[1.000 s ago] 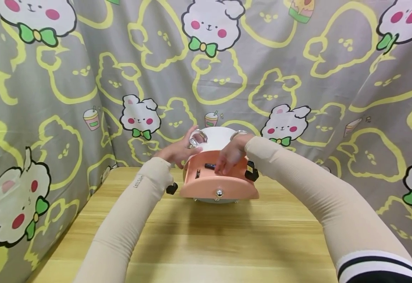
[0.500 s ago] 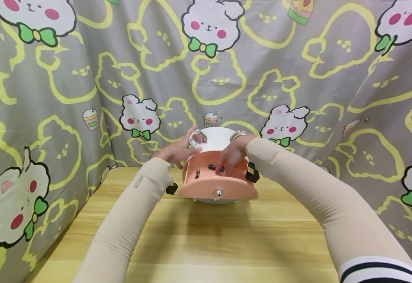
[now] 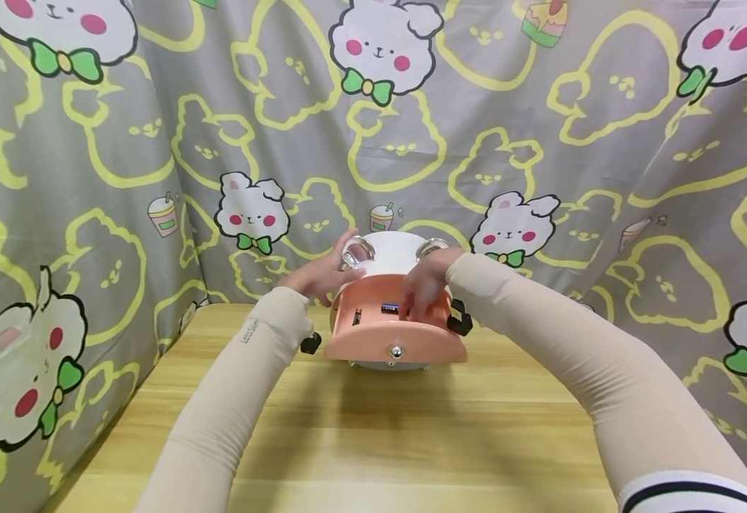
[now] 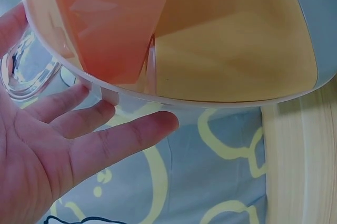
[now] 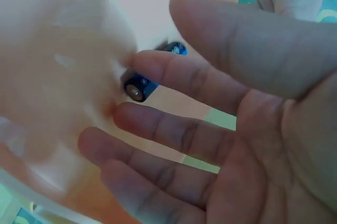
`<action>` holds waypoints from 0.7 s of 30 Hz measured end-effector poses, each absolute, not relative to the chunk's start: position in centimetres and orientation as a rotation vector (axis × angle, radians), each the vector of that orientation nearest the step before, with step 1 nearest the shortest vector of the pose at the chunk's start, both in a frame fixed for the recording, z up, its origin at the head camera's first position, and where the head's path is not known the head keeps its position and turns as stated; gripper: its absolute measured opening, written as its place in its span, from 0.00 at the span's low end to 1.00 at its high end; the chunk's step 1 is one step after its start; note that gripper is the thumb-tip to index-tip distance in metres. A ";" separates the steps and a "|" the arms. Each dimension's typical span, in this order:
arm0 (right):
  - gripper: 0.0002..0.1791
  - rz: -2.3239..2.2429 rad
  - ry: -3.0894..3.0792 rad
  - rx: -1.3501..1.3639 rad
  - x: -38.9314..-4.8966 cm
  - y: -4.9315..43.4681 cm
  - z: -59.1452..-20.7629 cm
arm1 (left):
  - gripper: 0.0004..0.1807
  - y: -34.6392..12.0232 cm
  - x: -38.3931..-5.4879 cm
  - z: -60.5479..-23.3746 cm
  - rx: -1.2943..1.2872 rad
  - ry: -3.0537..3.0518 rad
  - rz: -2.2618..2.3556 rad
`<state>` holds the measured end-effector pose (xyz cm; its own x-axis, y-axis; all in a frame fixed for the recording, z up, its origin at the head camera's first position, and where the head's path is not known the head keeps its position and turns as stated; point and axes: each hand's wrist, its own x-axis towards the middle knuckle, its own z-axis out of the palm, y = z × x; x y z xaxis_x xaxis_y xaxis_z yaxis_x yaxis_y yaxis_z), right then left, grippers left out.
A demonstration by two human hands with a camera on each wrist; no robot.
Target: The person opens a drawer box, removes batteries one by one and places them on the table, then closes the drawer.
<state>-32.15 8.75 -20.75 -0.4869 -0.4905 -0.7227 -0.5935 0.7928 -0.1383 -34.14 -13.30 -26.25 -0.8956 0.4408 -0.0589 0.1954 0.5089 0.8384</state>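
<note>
A storage box shaped like an alarm clock [image 3: 397, 249], white with shiny bells, stands on the table. Its salmon-pink drawer [image 3: 399, 342] with a silver knob is tipped out at the front. One battery [image 3: 357, 316] lies at the drawer's left, and a blue-and-black battery [image 3: 389, 308] lies near its middle. My left hand [image 3: 322, 274] rests against the clock's left side by the bell, fingers spread along the outer wall [image 4: 84, 139]. My right hand [image 3: 425, 285] reaches into the drawer, fingers loosely extended; its index finger overlaps the blue-and-black battery [image 5: 139, 87] in the right wrist view.
The wooden table [image 3: 405, 434] stretches in front of the clock. A grey patterned curtain [image 3: 399, 157] hangs behind it and at both sides. Black wrist mounts show near the left hand [image 3: 311, 343] and the drawer's right edge.
My right hand has shifted slightly right, its fingers now beside the blue-and-black battery instead of over it. That battery sits slightly farther right than a second ago. The left hand stays in place.
</note>
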 end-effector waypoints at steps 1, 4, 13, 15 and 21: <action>0.22 0.156 2.171 -0.787 -32.2 8.8 -20.8 | 0.46 -13.3 -34.2 -26.3 0.532 2.489 1.336; 0.26 0.059 2.125 -0.741 -32.4 8.9 -21.0 | 0.46 -13.3 -34.2 -26.3 0.526 2.490 1.335; 0.28 0.165 2.210 -0.856 -32.2 9.0 -21.2 | 0.45 -13.1 -34.2 -26.2 0.525 2.508 1.310; 0.27 0.186 2.210 -0.867 -32.3 8.9 -21.3 | 0.45 -13.1 -34.1 -26.2 0.520 2.506 1.312; 0.20 0.220 2.238 -0.881 -32.3 8.5 -21.3 | 0.46 -13.2 -34.2 -26.2 0.521 2.502 1.319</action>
<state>-32.35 8.55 -21.32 -0.5148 -0.5303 -0.6736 -0.6513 0.7529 -0.0949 -34.17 -13.22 -26.17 -0.9004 0.4301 -0.0646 0.1897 0.5219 0.8316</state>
